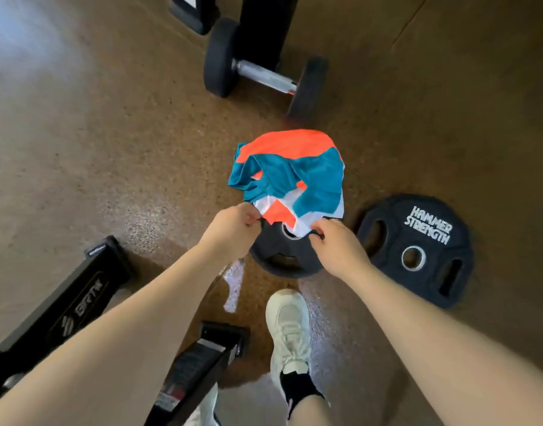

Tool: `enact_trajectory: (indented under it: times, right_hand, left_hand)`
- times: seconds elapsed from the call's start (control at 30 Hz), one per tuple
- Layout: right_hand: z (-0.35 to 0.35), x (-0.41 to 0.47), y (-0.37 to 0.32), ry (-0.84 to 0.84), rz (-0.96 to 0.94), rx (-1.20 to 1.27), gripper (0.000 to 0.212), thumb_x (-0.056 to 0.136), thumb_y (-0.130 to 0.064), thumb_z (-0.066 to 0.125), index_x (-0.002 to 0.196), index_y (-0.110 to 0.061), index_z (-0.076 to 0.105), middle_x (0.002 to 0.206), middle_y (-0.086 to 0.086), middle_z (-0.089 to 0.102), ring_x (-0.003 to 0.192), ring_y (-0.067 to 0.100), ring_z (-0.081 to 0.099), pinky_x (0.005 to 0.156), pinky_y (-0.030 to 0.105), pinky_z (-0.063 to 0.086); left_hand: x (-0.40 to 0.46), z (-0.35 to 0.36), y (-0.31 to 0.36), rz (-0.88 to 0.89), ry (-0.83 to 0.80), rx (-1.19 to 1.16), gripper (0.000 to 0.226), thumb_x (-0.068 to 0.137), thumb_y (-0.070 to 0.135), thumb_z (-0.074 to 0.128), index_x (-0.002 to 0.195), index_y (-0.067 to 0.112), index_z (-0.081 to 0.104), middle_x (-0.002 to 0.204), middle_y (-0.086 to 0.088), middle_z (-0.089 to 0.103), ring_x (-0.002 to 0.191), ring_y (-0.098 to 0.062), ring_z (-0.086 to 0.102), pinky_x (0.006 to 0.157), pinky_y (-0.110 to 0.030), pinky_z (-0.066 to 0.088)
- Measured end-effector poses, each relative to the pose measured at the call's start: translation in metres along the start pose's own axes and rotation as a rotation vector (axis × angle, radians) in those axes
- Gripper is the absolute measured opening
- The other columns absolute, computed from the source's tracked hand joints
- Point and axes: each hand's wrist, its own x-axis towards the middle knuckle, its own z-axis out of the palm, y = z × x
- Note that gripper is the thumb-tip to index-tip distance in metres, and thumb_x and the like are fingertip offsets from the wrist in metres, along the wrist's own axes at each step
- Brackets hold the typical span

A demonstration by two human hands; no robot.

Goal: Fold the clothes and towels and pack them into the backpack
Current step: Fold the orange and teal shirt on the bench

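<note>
An orange, teal and white garment (290, 172) lies crumpled over a black weight plate (282, 256) on the gym floor. My left hand (233, 229) pinches the garment's near edge on the left side. My right hand (337, 244) pinches the near edge on the right side. Both arms reach down and forward from the bottom of the view. No backpack is in view.
A second black weight plate (417, 247) marked Hammer Strength lies to the right. A dumbbell (264, 76) rests on the floor beyond the garment. Black equipment bases (79, 299) stand at the lower left. My white shoe (290, 330) is planted just behind the plate.
</note>
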Motion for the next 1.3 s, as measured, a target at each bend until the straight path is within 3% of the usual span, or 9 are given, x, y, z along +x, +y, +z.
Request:
enact_trajectory:
  times: [0.2,0.3,0.53,0.7,0.9,0.97,1.07,1.17,1.3]
  right_hand:
    - [0.063,0.104,0.023,0.130,-0.178,-0.311,0.050,0.094,-0.041,0.048,0.139,-0.022,0.036,0.145,0.008,0.032,0.126,0.031,0.038,0.098,0.042,0.035]
    - [0.086,0.130,0.029,0.267,-0.196,-0.451,0.049,0.087,-0.038,0.060,0.132,-0.026,0.044,0.134,0.010,0.041,0.116,0.033,0.043,0.091,0.042,0.036]
    - [0.056,0.124,0.022,0.337,-0.232,-0.166,0.020,0.093,-0.022,0.052,0.104,-0.007,0.059,0.110,0.015,0.055,0.101,0.034,0.051,0.081,0.041,0.034]
    - [-0.041,0.050,-0.014,0.190,-0.316,0.248,0.019,0.089,-0.016,0.058,0.103,-0.003,0.063,0.105,0.013,0.062,0.101,0.027,0.055,0.078,0.023,0.035]
    - [-0.152,-0.072,-0.079,-0.071,-0.432,0.333,0.014,0.087,-0.014,0.063,0.098,-0.006,0.066,0.092,-0.001,0.063,0.089,0.013,0.057,0.078,0.023,0.041]
    - [-0.188,-0.116,-0.103,-0.183,-0.442,0.373,0.010,0.089,-0.016,0.062,0.096,-0.011,0.065,0.088,-0.006,0.063,0.083,0.005,0.058,0.076,0.020,0.045]
    - [-0.232,-0.181,-0.138,-0.303,-0.489,0.379,0.005,0.089,-0.013,0.062,0.092,-0.015,0.064,0.085,-0.012,0.063,0.076,-0.006,0.057,0.074,0.012,0.045]
    - [-0.259,-0.234,-0.162,-0.274,-0.490,0.325,0.010,0.087,-0.013,0.064,0.093,-0.005,0.066,0.088,0.001,0.065,0.080,0.002,0.056,0.079,0.021,0.045]
    - [-0.276,-0.284,-0.181,-0.204,-0.468,0.197,0.010,0.084,-0.012,0.066,0.079,-0.005,0.062,0.075,0.003,0.057,0.074,0.011,0.050,0.064,0.024,0.039]
  left_hand:
    - [0.091,0.058,-0.037,-0.033,0.026,0.020,0.023,0.088,0.010,0.043,0.104,0.013,0.060,0.104,-0.010,0.062,0.099,-0.031,0.057,0.070,-0.032,0.041]
    - [0.114,0.078,-0.050,-0.028,0.038,0.014,0.029,0.089,0.011,0.044,0.114,0.014,0.059,0.116,-0.008,0.061,0.100,-0.028,0.057,0.071,-0.026,0.038]
    - [0.093,0.068,-0.054,0.000,0.085,0.014,0.028,0.092,0.015,0.045,0.117,0.015,0.058,0.118,-0.005,0.062,0.086,-0.020,0.055,0.068,-0.023,0.035]
    - [0.017,0.024,-0.013,-0.018,0.074,-0.097,0.031,0.093,0.016,0.045,0.123,0.017,0.051,0.118,-0.004,0.061,0.105,-0.022,0.058,0.076,-0.023,0.037]
    - [-0.109,-0.053,0.047,0.207,0.049,-0.412,0.066,0.072,0.029,0.075,0.129,0.027,0.041,0.103,0.011,0.051,0.088,-0.001,0.052,0.079,-0.016,0.041]
    - [-0.153,-0.079,0.062,0.233,0.088,-0.440,0.051,0.071,0.023,0.077,0.112,0.035,0.048,0.096,0.011,0.054,0.084,0.008,0.052,0.076,-0.009,0.039]
    - [-0.227,-0.116,0.079,0.209,0.219,-0.489,0.016,0.073,0.035,0.059,0.088,0.034,0.058,0.088,0.009,0.053,0.080,-0.001,0.052,0.078,-0.025,0.044]
    - [-0.297,-0.148,0.086,0.249,0.445,-0.415,0.046,0.074,0.043,0.044,0.090,0.008,0.069,0.095,0.000,0.048,0.082,-0.003,0.045,0.083,-0.012,0.036]
    - [-0.392,-0.181,0.092,0.167,0.442,-0.466,0.027,0.087,0.033,0.050,0.078,0.007,0.055,0.066,0.001,0.049,0.060,-0.006,0.044,0.062,-0.022,0.038]
